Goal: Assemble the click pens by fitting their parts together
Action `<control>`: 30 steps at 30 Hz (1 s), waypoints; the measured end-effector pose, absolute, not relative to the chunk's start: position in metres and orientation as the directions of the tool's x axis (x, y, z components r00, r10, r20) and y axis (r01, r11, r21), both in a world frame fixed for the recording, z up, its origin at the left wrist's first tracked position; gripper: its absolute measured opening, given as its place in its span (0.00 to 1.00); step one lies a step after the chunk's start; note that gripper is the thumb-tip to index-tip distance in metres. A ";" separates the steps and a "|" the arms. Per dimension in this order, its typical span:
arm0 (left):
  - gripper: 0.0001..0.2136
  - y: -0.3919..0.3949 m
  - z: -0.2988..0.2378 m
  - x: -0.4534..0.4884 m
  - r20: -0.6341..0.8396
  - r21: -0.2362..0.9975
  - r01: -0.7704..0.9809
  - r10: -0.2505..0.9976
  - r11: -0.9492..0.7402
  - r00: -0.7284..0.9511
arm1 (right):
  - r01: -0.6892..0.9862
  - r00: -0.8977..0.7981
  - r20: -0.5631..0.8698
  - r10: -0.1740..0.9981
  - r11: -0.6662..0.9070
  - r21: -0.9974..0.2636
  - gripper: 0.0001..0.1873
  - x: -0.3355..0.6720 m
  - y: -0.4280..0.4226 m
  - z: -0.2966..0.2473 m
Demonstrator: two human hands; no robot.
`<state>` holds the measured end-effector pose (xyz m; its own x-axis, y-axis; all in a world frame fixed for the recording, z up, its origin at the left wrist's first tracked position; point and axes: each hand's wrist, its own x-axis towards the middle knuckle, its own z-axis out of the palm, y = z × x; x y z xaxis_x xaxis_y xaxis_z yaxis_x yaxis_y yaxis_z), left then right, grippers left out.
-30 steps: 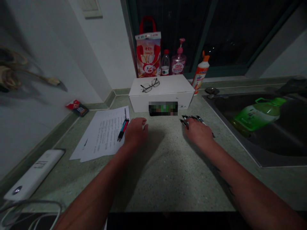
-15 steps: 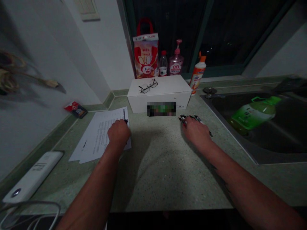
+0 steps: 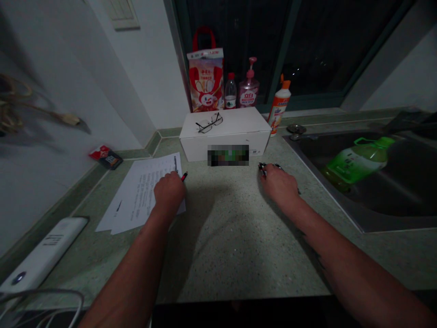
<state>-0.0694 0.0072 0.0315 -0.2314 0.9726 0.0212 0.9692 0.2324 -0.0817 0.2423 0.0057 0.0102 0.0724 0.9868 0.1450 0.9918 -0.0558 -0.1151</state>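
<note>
- Left hand (image 3: 170,192): fingers curled around red-and-black pen (image 3: 185,176), over right edge of papers (image 3: 136,193).
- Right hand (image 3: 279,183): over dark pens (image 3: 262,168), near left edge of sink (image 3: 357,217); finger closure cannot be told.

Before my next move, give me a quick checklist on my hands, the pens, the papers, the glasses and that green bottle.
1. Left hand on the red-and-black pen: ok, one end sticks out.
2. Right hand gripping the dark pens: cannot tell, it covers most of them.
3. Papers uncovered: not ok, the left hand is over their right side.
4. Glasses resting on the white box: ok.
5. Green bottle away from both hands: ok, lying in the sink.
</note>
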 end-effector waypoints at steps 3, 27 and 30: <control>0.13 0.003 0.035 -0.057 0.078 -0.016 0.984 0.981 0.180 -0.178 | 0.986 0.012 0.205 0.979 0.023 -0.163 0.18 0.238 0.004 0.014; 0.14 -0.011 0.004 -0.004 0.076 0.685 0.709 0.984 -0.168 0.160 | 0.811 -0.444 0.207 0.872 0.489 -0.319 0.11 0.222 -0.008 0.016; 0.10 -0.011 0.002 -0.003 0.164 0.723 0.659 0.978 -0.207 0.128 | 0.821 -0.435 0.199 0.878 0.478 -0.311 0.11 0.221 -0.007 0.015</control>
<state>-0.0027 -0.0114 0.0024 0.1278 0.9782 0.1639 0.6585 -0.2073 0.7235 0.2214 -0.0072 0.0152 -0.4355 0.8780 0.1986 0.8215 0.4778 -0.3113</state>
